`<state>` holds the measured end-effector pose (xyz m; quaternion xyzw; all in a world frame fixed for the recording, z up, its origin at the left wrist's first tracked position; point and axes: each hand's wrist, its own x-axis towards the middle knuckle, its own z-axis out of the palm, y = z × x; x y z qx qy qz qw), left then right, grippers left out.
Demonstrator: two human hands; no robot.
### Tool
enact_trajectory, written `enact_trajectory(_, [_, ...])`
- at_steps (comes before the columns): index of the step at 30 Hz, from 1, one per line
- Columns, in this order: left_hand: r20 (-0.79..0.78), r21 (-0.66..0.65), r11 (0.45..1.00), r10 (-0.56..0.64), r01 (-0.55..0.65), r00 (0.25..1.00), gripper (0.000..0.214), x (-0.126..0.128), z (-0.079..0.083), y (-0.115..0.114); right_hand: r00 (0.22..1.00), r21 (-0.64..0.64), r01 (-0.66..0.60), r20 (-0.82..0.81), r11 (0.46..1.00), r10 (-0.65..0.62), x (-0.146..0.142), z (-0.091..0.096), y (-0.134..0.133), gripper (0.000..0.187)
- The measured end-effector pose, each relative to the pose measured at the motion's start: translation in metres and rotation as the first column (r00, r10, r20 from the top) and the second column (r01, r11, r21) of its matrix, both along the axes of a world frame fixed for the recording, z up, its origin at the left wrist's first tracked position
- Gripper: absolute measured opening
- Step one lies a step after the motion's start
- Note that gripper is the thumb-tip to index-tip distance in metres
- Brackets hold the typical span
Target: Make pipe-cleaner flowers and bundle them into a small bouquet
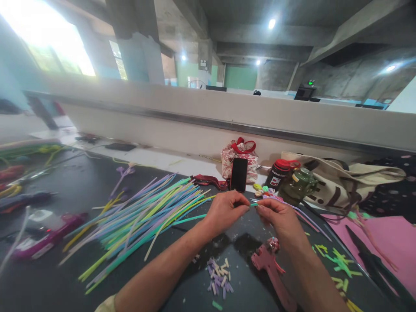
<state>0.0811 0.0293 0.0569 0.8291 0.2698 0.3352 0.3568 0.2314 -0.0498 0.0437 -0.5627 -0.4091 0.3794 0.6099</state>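
Note:
In front of me my left hand (229, 208) pinches a short green piece of pipe cleaner (254, 204) between thumb and fingertips. My right hand (276, 212) is closed at the other end of that piece, fingertips almost meeting the left ones. A thin silvery tip shows by the green piece; what it belongs to is hidden by the fingers. Below the hands lies a pile of cut lilac and cream pieces (220, 277), with one green piece (217, 305) nearer me. A pink tool with a long handle (269, 268) rests beneath my right wrist.
Many long pastel pipe cleaners (143, 221) spread over the dark table to the left, beside a magenta device (45, 234). A phone (238, 174) leans on a patterned bag (227, 154). Bottles (276, 173) and a canvas bag (325, 173) stand right; black-handled scissors (367, 255) lie on pink sheets (393, 234).

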Motion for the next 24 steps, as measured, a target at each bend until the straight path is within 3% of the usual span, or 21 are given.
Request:
enact_trajectory(6, [0.015, -0.135, 0.991, -0.008, 0.010, 1.000, 0.016, 0.005, -0.002, -0.004, 0.979, 0.072, 0.156, -0.143, 0.985, -0.145, -0.013, -0.013, 0.009, 0.022])
enact_trajectory(13, [0.076, -0.250, 0.968, -0.013, 0.032, 0.997, 0.011, 0.007, -0.002, -0.003, 0.939, 0.111, 0.244, -0.277, 0.964, -0.206, -0.023, -0.021, 0.012, 0.023])
enact_trajectory(15, [0.112, -0.346, 0.936, -0.029, 0.067, 0.993, 0.011, 0.008, -0.003, -0.003, 0.935, 0.110, 0.240, -0.295, 0.965, -0.199, -0.024, -0.022, 0.013, 0.021])
enact_trajectory(19, [0.225, -0.562, 0.807, -0.061, 0.181, 0.973, 0.016, 0.009, -0.005, -0.002, 0.941, 0.106, 0.195, -0.301, 0.975, -0.155, -0.023, -0.019, 0.013, 0.020])
enact_trajectory(24, [0.279, -0.641, 0.722, -0.097, 0.261, 0.955, 0.018, 0.005, -0.001, 0.002, 0.953, 0.104, 0.120, -0.289, 0.987, -0.085, -0.023, -0.014, 0.009, 0.024])
